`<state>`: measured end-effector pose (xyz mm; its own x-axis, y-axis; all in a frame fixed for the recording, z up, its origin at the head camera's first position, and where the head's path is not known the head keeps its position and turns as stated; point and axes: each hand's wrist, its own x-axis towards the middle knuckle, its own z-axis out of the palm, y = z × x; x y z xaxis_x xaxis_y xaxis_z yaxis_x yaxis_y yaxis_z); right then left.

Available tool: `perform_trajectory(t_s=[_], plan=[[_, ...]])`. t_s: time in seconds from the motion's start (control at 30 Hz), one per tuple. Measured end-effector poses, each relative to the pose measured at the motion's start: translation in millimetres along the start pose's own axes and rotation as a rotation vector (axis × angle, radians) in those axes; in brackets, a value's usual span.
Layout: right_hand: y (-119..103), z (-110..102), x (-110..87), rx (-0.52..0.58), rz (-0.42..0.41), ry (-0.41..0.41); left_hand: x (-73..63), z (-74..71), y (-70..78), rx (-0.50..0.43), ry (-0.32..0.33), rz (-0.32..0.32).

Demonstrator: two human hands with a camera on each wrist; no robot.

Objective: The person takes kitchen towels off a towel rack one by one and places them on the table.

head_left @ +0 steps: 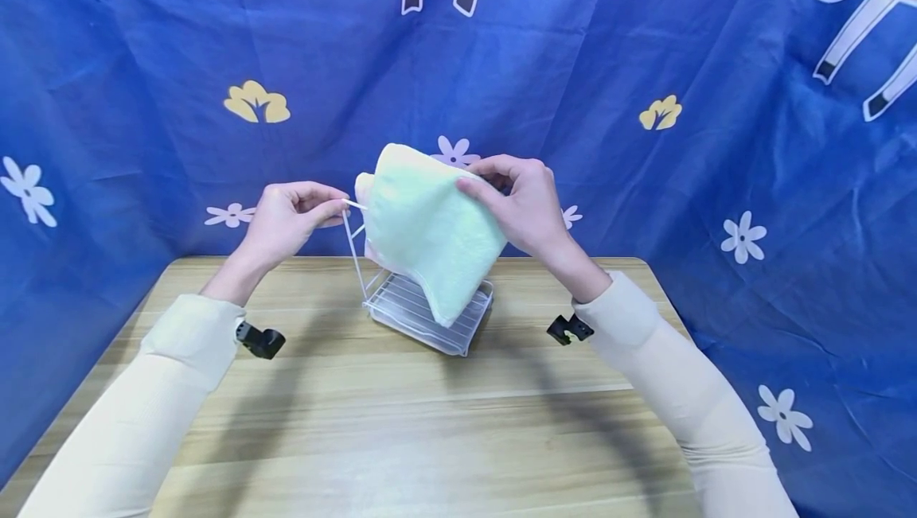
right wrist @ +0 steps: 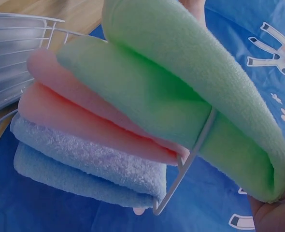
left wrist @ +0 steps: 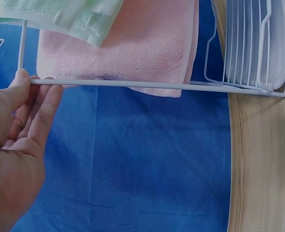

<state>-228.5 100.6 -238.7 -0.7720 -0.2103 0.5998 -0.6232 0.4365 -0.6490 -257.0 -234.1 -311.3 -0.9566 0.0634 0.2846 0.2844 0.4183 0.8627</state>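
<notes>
A pale green towel (head_left: 437,231) hangs folded over a bar of a white wire towel rack (left wrist: 133,84). My right hand (head_left: 526,204) pinches the towel's right upper edge between thumb and fingers. At the rack's top left corner, my left hand (head_left: 286,216) grips the thin white wire with its thumb and fingertips. Behind the green one, a pink towel (left wrist: 137,48) is draped over the rack. In the right wrist view, a light blue towel (right wrist: 84,150) hangs beyond the pink one. The green cloth hides most of the rack's upper part in the head view.
The rack's base has a wire grid over a shallow whitish tray (head_left: 411,327). It stands toward the back of a wood-grain table (head_left: 372,422). A blue patterned curtain (head_left: 501,64) rises close behind and along both sides. Each wrist carries a small black mount (head_left: 259,340).
</notes>
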Motion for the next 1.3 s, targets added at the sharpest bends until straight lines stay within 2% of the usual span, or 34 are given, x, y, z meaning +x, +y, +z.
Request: perform_trajectory(t_s=[0.77, 1.0, 1.3], plan=[[10, -29, -3.1, 0.096, 0.005, 0.062, 2.2, -0.1, -2.0, -0.029, -0.008, 0.012], [14, -42, -4.8, 0.123, 0.048, 0.068, 2.4, -0.6, -2.3, -0.052, 0.001, 0.023], [18, -59, -6.8, 0.139, 0.101, 0.099, 3.5, -0.6, -2.4, -0.020, -0.009, 0.011]])
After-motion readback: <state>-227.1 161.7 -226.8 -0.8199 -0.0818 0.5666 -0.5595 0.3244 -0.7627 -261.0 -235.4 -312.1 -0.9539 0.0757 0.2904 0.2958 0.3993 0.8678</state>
